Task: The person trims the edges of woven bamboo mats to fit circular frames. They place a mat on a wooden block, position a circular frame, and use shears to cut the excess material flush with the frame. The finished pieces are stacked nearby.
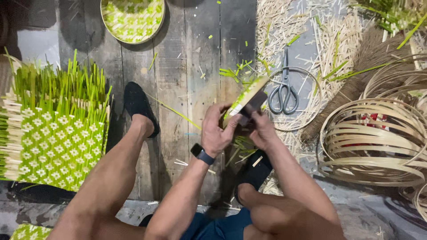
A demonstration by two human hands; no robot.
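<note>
Head view, looking down at a seated person on a dark plank floor (195,53). Left hand (216,131), centre of frame, is closed around the near edge of a small round woven tray (246,98) in green and pale bamboo, which is held tilted on edge just above centre. A dark watch (202,154) sits on the left wrist. Right hand (261,128) is closed too, gripping a dark flat tool (251,108) pressed against the tray's rim; what kind of tool cannot be told. Both hands are touching the tray, close together.

Just right of the tray, grey scissors (284,91) lie on the floor inside a thin bamboo ring (316,84). Pale bamboo offcuts (284,26) litter the upper right. At the right edge is a stack of coiled bamboo hoops (376,142), with a brown broom (356,84) lying just above them.

At the left edge lies a green-and-white woven mat (58,142) with loose green strips standing up along its top. At top centre-left, a finished round woven tray (132,18) lies flat. Black shoes: one (138,104) left of centre, the other (257,171) below the hands. Green strip scraps (235,71) are scattered just above the held tray.
</note>
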